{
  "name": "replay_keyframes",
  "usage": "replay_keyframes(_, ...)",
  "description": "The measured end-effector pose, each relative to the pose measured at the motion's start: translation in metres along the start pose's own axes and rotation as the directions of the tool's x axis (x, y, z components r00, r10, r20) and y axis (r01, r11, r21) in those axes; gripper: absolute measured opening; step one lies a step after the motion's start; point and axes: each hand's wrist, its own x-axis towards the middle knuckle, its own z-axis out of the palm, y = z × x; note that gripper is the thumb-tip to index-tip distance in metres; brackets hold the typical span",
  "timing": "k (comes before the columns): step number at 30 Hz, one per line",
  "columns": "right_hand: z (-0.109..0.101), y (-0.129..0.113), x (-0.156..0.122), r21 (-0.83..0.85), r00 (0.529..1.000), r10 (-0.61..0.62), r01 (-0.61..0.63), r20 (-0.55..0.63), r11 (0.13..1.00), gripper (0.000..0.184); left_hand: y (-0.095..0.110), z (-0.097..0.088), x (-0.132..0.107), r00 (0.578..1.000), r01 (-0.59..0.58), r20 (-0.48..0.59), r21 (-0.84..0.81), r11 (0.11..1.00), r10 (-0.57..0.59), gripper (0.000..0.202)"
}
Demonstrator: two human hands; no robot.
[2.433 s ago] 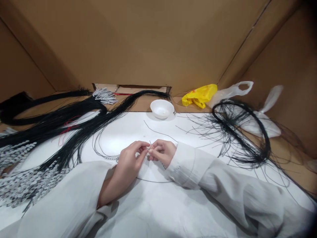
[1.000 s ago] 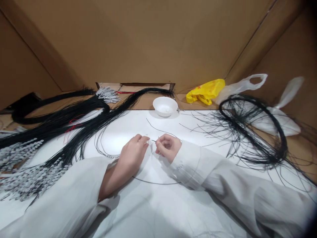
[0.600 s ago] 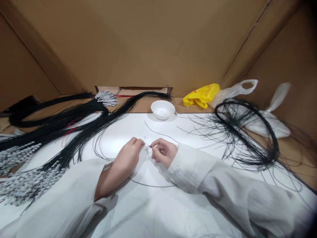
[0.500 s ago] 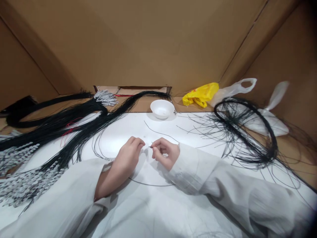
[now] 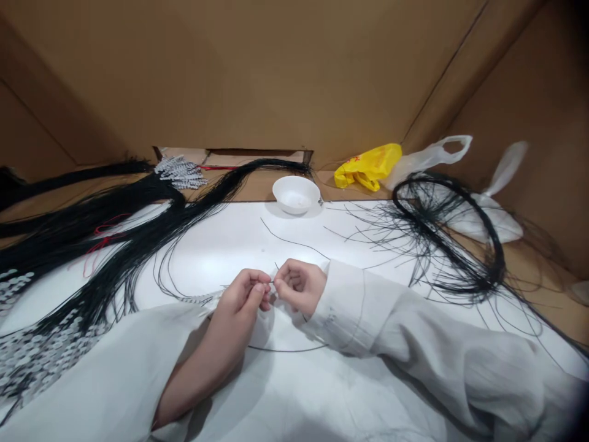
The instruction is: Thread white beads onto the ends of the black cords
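Observation:
My left hand (image 5: 243, 304) and my right hand (image 5: 301, 284) are close together over the white tabletop, fingertips nearly touching. A thin black cord (image 5: 271, 282) spans the small gap between them, pinched by both hands. Part of a black cord (image 5: 288, 350) curves across the table below the hands, and another length (image 5: 294, 243) runs out beyond the right hand. Beside my left wrist lies a short row of small white pieces (image 5: 202, 299), partly covered by the sleeve. Whether these cord lengths are all one piece is hidden by the hands.
A white bowl (image 5: 297, 195) stands at the table's back edge. Black cord bundles (image 5: 156, 236) with white beaded ends (image 5: 50, 353) cover the left. To the right lie a coil of black cord (image 5: 494, 245), a yellow bag (image 5: 368, 167) and clear plastic bags (image 5: 432, 156). Cardboard walls (image 5: 257, 73) enclose the back.
My left hand has turned so its thumb and curled fingers show, and it now pinches the cord by my right fingertips. The whole view has shifted slightly.

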Motion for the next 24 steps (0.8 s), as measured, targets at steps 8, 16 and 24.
replay_keyframes(8,-0.0004,0.0045,0.0018,0.075,0.999,0.043,-0.045,0.034,0.996,0.006,-0.0045,0.0011,0.0061,0.997,0.06,0.054,-0.213,0.975,-0.049,0.009)
replay_keyframes(16,0.0003,0.0051,0.0008,0.069,1.0,0.027,-0.027,0.009,0.997,0.007,-0.0033,-0.0014,0.0078,0.996,0.079,0.062,-0.223,0.972,-0.067,0.013)
replay_keyframes(24,0.001,0.0037,-0.0004,0.06,1.0,0.016,-0.016,0.008,0.998,0.007,-0.002,-0.0015,0.008,0.996,0.083,0.052,-0.213,0.973,-0.073,0.012)
